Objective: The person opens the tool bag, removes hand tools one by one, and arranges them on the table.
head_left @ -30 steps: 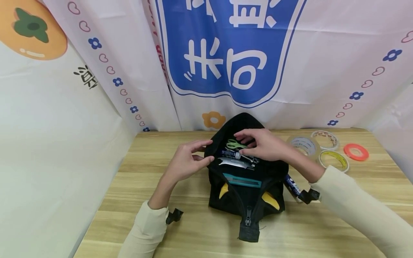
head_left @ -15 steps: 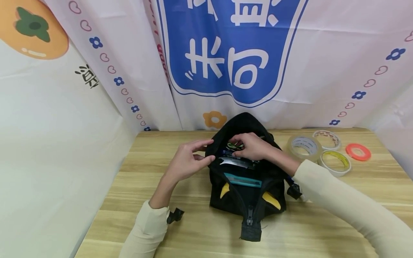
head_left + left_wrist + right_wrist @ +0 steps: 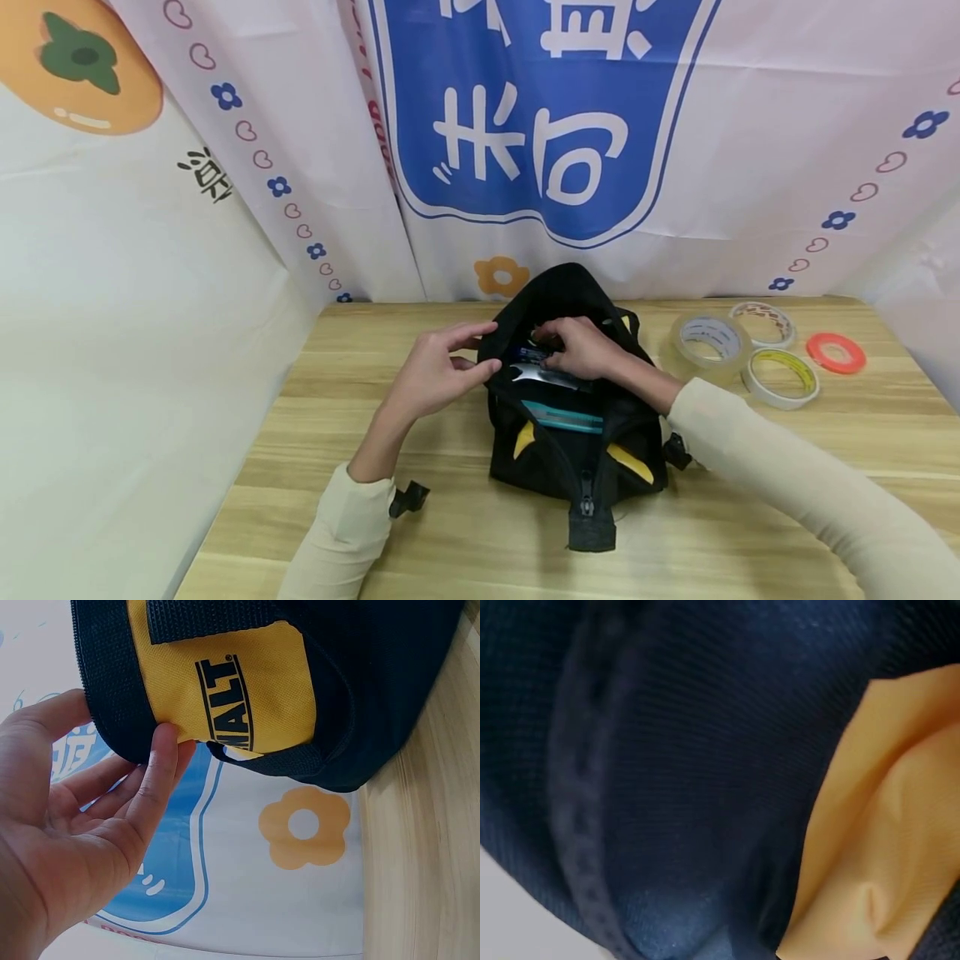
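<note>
Now the right hand [image 3: 583, 347] reaches deeper into the bag [image 3: 551, 473].

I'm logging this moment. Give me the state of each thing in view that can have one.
Black bag: unzipped, mouth open
Left hand: holding the bag's edge
Right hand: inside the bag, grip hidden
Silver wrench: in the bag, forked end showing
Teal tool: lying in the bag
Four tape rolls: lying flat on the table
Banner: hanging, creased

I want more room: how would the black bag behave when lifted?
The black bag would probably flop, being soft, folded fabric. It may feel heavyish, with a metallic-looking silver tool among its contents. Tilted, it could spill, since its mouth gapes.
</note>
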`<state>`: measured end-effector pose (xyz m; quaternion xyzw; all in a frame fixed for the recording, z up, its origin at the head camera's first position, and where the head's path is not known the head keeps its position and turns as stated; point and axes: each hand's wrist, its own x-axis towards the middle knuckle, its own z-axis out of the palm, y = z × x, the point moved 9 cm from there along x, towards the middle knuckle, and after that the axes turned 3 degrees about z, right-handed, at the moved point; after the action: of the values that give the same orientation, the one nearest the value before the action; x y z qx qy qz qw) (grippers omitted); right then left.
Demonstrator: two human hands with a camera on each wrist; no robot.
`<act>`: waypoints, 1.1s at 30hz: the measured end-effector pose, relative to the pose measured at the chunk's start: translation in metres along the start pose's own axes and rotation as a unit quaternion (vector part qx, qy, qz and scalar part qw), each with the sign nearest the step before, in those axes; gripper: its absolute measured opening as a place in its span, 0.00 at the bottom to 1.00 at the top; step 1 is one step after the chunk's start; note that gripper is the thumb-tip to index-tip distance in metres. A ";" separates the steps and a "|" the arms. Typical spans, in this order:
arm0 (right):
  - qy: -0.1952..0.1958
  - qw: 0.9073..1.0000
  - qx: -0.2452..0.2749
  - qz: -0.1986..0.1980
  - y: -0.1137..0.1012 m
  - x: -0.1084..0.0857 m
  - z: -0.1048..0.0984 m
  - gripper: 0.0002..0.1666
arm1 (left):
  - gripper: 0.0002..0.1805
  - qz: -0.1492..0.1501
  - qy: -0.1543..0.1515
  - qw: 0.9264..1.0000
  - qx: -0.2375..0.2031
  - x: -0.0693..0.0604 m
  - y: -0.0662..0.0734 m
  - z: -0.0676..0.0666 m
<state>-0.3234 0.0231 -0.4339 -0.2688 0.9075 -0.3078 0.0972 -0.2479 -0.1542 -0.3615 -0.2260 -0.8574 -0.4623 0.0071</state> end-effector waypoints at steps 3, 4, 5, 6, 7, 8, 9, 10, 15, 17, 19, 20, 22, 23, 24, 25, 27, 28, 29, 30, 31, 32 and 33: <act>-0.002 1.000 -0.012 0.000 0.002 0.000 0.005 0.22 | 0.26 0.000 -0.001 1.000 -0.001 0.000 0.000 0.000; -0.003 1.000 -0.017 0.000 0.002 0.000 0.006 0.22 | 0.26 -0.001 0.000 1.000 -0.001 0.000 0.000 0.000; -0.003 1.000 -0.021 0.000 0.003 0.001 0.007 0.22 | 0.26 0.000 0.000 1.000 -0.001 0.000 0.000 0.000; -0.002 1.000 -0.023 0.000 0.003 0.001 0.008 0.21 | 0.26 0.000 0.000 1.000 -0.001 0.001 0.000 0.000; -0.002 1.000 -0.025 -0.002 0.003 0.000 0.008 0.21 | 0.26 0.001 0.000 1.000 -0.001 0.001 0.000 0.000; -0.002 1.000 -0.027 -0.002 0.003 0.000 0.008 0.21 | 0.26 0.002 0.000 1.000 0.000 0.000 0.000 0.000; -0.003 1.000 -0.029 -0.002 0.003 -0.001 0.008 0.21 | 0.26 0.002 0.000 1.000 0.001 0.000 -0.001 0.000; -0.004 1.000 -0.031 0.000 0.003 -0.001 0.008 0.21 | 0.26 0.002 0.001 1.000 0.000 0.000 -0.001 0.000; -0.004 0.999 -0.044 0.003 -0.006 -0.007 -0.003 0.22 | 0.26 0.000 0.002 1.000 -0.001 0.000 -0.002 0.000; 0.001 0.999 -0.045 0.008 -0.011 -0.011 -0.010 0.22 | 0.26 0.001 0.002 1.000 -0.002 0.000 -0.002 0.000; 0.003 0.999 -0.046 0.012 -0.016 -0.017 -0.017 0.22 | 0.26 0.001 0.002 1.000 -0.003 0.000 -0.002 0.000; 0.005 0.999 -0.049 0.012 -0.018 -0.020 -0.020 0.22 | 0.26 0.001 0.002 1.000 -0.003 0.000 -0.001 -0.001; 0.009 0.999 -0.051 0.014 -0.023 -0.027 -0.026 0.23 | 0.27 0.002 0.002 1.000 -0.003 0.000 0.000 -0.001; 0.013 0.998 -0.053 0.012 -0.025 -0.031 -0.030 0.22 | 0.27 0.004 0.002 1.000 -0.003 0.000 0.001 -0.001; 0.019 0.998 -0.054 0.007 -0.028 -0.035 -0.033 0.22 | 0.27 0.003 0.002 1.000 -0.003 -0.001 0.001 -0.001; 0.026 0.998 -0.054 0.004 -0.030 -0.039 -0.037 0.22 | 0.27 0.003 0.003 1.000 -0.003 -0.001 0.002 -0.001; 0.043 0.998 -0.052 0.000 -0.035 -0.047 -0.045 0.21 | 0.27 0.003 0.002 1.000 -0.004 -0.001 0.002 -0.001; 0.052 0.997 -0.050 -0.005 -0.037 -0.052 -0.050 0.20 | 0.27 0.003 0.002 1.000 -0.005 -0.001 0.003 -0.001; 0.061 0.997 -0.050 -0.007 -0.039 -0.058 -0.055 0.20 | 0.27 0.001 0.002 1.000 -0.006 -0.001 0.002 -0.001; 0.069 0.996 -0.050 -0.010 -0.041 -0.063 -0.060 0.20 | 0.27 -0.001 0.003 1.000 -0.008 -0.001 0.002 -0.001; 0.075 0.996 -0.049 -0.009 -0.043 -0.069 -0.065 0.20 | 0.27 0.000 0.002 1.000 -0.010 -0.001 0.002 -0.001; 0.081 0.996 -0.047 -0.011 -0.044 -0.075 -0.070 0.20 | 0.27 0.000 0.001 1.000 -0.013 -0.001 0.001 0.000; 0.086 0.995 -0.044 -0.011 -0.046 -0.081 -0.075 0.21 | 0.27 0.001 0.000 1.000 -0.015 -0.001 0.000 0.000</act>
<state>-0.2618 0.0748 -0.3457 -0.2554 0.9220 -0.2910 0.0038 -0.2470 -0.1544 -0.3613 -0.2267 -0.8502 -0.4752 0.0043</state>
